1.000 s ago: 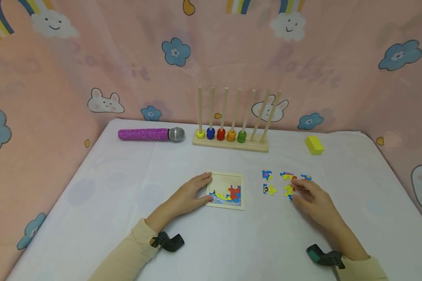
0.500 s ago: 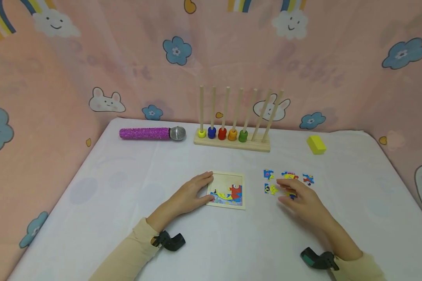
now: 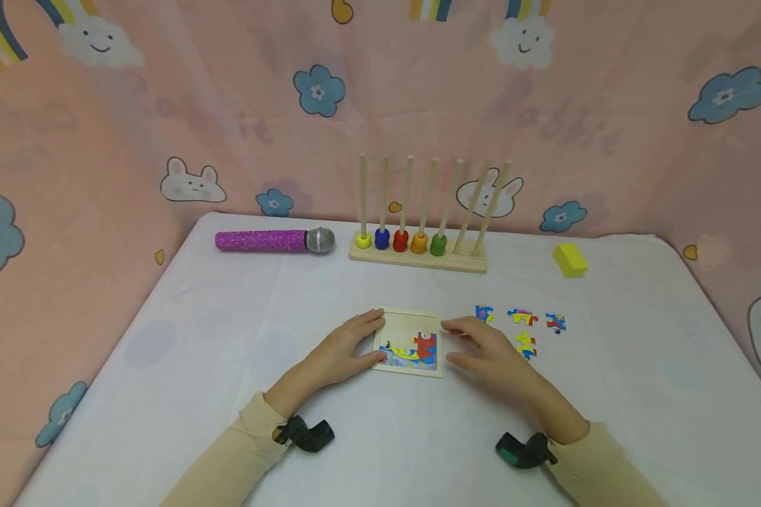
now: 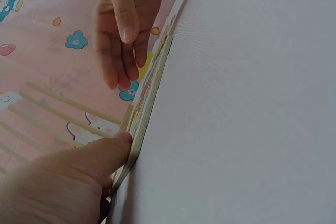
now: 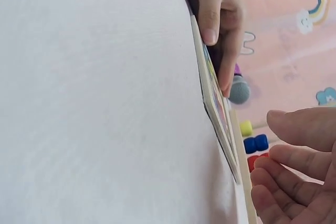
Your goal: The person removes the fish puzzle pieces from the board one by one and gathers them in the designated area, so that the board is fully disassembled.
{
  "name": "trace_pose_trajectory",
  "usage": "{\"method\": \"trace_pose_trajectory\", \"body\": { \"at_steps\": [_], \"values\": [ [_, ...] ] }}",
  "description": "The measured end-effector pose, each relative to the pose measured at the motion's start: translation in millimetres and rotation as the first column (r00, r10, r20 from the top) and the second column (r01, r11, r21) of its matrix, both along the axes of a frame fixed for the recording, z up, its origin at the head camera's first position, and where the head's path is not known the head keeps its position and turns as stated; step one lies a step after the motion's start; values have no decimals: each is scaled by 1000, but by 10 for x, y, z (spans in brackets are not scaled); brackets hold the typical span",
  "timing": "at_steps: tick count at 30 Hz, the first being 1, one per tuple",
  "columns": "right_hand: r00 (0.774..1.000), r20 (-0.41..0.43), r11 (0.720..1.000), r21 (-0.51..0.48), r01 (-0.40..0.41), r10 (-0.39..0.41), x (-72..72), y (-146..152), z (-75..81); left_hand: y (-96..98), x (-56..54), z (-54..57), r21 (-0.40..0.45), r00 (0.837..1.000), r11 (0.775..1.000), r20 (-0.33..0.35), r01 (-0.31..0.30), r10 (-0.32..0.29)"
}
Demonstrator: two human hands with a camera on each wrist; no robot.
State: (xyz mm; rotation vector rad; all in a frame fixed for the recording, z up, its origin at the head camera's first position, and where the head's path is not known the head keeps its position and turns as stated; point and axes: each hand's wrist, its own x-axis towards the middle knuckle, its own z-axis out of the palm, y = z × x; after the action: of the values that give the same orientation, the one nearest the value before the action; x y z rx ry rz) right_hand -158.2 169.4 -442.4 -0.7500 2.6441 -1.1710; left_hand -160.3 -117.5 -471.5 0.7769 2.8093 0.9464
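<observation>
Left hand (image 3: 335, 358) grips frame (image 3: 407, 325); right hand (image 3: 493, 358), fingers parted and empty, hangs beside it. A bump from the latter could unseat fitted pieces (image 3: 426, 348).

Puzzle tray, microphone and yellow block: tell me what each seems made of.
Tray: probably wood, matt, judging by its bare pale tan surface.
Microphone: the handle has a sparkly purple coating, perhaps glitter, its core hidden; the grey head looks like metal mesh, from its fine texture.
Yellow block: smooth, evenly coloured; could be painted wood, plastic or foam.
</observation>
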Motion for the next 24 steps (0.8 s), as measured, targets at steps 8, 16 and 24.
{"method": "trace_pose_trajectory", "body": {
  "at_steps": [8,16,24],
  "values": [
    [999,-28,1000,7,-25,25,-77,-241,-111,14,-9,-15,-5,1000,1000,17,-6,6],
    [992,-118,997,70,-30,38,-82,-291,-228,-6,-15,-23,-4,1000,1000,-16,-2,2],
    [992,-117,999,36,-35,39,-68,-293,-240,-9,-16,-23,5,1000,1000,-6,4,-4]
  ]
}}
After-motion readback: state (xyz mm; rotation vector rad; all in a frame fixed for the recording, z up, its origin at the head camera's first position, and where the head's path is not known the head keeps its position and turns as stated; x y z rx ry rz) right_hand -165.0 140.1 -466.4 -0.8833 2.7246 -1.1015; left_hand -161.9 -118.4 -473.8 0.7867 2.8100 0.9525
